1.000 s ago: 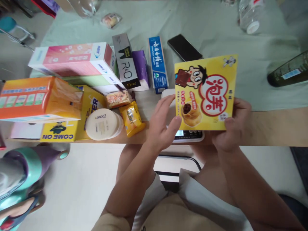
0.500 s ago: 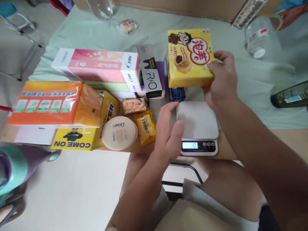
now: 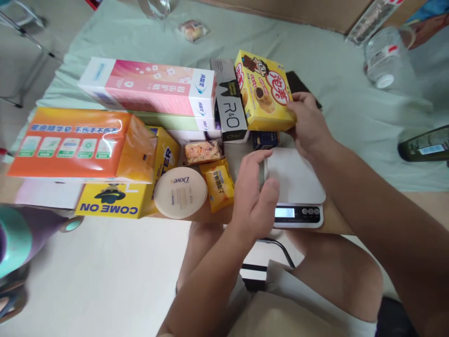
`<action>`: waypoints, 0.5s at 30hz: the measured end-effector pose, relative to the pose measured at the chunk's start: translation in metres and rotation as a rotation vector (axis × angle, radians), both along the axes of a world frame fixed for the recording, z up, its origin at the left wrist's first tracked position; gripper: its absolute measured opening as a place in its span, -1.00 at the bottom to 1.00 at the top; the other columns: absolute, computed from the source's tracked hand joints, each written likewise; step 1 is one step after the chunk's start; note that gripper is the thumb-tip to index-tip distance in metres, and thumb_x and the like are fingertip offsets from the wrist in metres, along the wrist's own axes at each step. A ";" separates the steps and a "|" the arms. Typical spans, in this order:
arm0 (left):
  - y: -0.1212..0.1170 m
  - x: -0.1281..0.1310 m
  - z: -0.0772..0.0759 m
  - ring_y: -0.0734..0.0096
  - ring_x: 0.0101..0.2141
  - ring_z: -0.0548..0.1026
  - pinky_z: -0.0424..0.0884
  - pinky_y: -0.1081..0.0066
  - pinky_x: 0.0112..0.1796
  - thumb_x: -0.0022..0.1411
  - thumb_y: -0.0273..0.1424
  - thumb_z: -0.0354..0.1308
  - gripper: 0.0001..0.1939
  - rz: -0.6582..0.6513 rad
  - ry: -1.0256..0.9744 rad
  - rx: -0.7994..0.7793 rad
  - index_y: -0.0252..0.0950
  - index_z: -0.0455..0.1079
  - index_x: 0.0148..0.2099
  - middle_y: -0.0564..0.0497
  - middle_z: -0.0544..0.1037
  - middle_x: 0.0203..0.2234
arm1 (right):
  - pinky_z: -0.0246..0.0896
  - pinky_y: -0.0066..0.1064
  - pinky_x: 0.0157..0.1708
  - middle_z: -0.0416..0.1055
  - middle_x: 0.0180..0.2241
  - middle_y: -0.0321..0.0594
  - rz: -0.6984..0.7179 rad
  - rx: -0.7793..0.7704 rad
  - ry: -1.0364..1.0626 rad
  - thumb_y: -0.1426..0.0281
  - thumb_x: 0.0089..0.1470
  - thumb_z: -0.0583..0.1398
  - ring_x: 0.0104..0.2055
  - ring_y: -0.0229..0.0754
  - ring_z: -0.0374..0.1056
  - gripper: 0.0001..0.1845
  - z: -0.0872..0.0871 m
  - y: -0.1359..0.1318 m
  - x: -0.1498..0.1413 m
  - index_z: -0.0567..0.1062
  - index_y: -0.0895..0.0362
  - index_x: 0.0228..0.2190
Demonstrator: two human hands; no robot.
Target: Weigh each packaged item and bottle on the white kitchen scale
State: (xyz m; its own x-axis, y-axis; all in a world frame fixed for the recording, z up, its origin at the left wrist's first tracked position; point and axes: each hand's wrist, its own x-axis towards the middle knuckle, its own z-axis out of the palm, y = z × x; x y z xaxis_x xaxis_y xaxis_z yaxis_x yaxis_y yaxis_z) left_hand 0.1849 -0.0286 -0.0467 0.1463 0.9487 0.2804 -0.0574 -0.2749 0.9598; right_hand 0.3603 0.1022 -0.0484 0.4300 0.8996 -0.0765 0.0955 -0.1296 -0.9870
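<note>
- Green cloth (image 3: 354, 117) is spread over most of the bench (image 3: 428, 204), with the near edge left as wood; cardboard (image 3: 280, 11) is seen behind.
- Just right of the R&O box (image 3: 229, 107), the snack box (image 3: 270, 100) is held over the bench, and the blue box (image 3: 265, 139) is partly hidden by it; whether anything is touched by its base cannot be told.
- Its right side is held by the right hand (image 3: 310, 121), whose grip is clamped on it, the thumb laid on top.
- Nothing is held by the left hand (image 3: 254, 196): its grip is spread, thumb and fingers apart, at the left side of the scale (image 3: 294, 178); whether contact is made cannot be told.
- On the scale, the display (image 3: 285, 213) is lit, its digits blurred.
- Behind the snack box, the phone (image 3: 304, 86) is partly covered.
- Left of the left hand, the packet (image 3: 217, 185), soap (image 3: 202, 152) and tub (image 3: 181, 193) are grouped.
- Farther left, the pink box (image 3: 150, 84) is stacked on the green box (image 3: 168, 120); beside them the orange pack (image 3: 80, 145) and yellow carton (image 3: 112, 201) are seen.
- Toward the far right, the jug (image 3: 382, 58) is placed near another person's hand (image 3: 431, 30).
</note>
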 end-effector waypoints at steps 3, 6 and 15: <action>0.000 0.001 -0.002 0.05 0.23 0.48 0.42 0.04 0.28 0.52 0.13 -0.14 -0.42 0.002 0.010 0.002 -0.20 0.33 0.20 -0.20 0.51 0.16 | 0.40 -0.29 -0.11 0.46 -0.19 -0.36 -0.045 -0.097 0.081 0.29 0.17 0.16 -0.17 -0.23 0.39 -0.78 0.007 -0.002 -0.002 0.28 -0.04 -0.14; 0.000 0.004 -0.003 0.07 0.24 0.47 0.40 0.06 0.29 0.53 0.12 -0.16 -0.44 0.003 0.022 0.010 -0.17 0.33 0.20 -0.18 0.50 0.17 | 0.42 -0.26 -0.05 0.45 -0.21 -0.36 -0.084 -0.127 0.127 0.26 0.17 0.16 -0.20 -0.24 0.42 -0.80 0.017 -0.013 0.001 0.30 -0.04 -0.16; -0.001 0.026 -0.016 0.09 0.20 0.50 0.42 0.06 0.26 0.52 0.08 -0.12 -0.46 -0.019 0.070 0.076 -0.16 0.35 0.23 -0.17 0.52 0.15 | 0.42 -0.05 0.16 0.55 -0.10 -0.37 -0.381 0.210 0.271 0.16 0.04 0.20 0.00 -0.09 0.57 -0.83 0.027 -0.151 0.053 0.48 -0.15 -0.27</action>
